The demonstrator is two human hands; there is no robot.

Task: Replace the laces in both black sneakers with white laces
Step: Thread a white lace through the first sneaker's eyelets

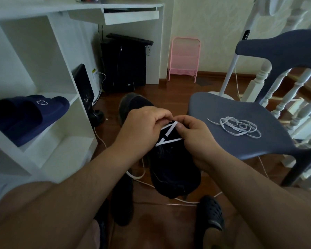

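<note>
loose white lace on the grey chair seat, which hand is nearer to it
Right. The right hand works at the black sneaker just beside the grey chair seat holding the loose white lace; the left hand sits farther away.

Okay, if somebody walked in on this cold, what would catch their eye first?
Dead centre, the left hand and right hand pinch a white lace crossing the top of a black sneaker held above the floor. To the right, a loose white lace lies tangled on a grey-blue chair seat. At left, navy slides sit on a white shelf.
</note>
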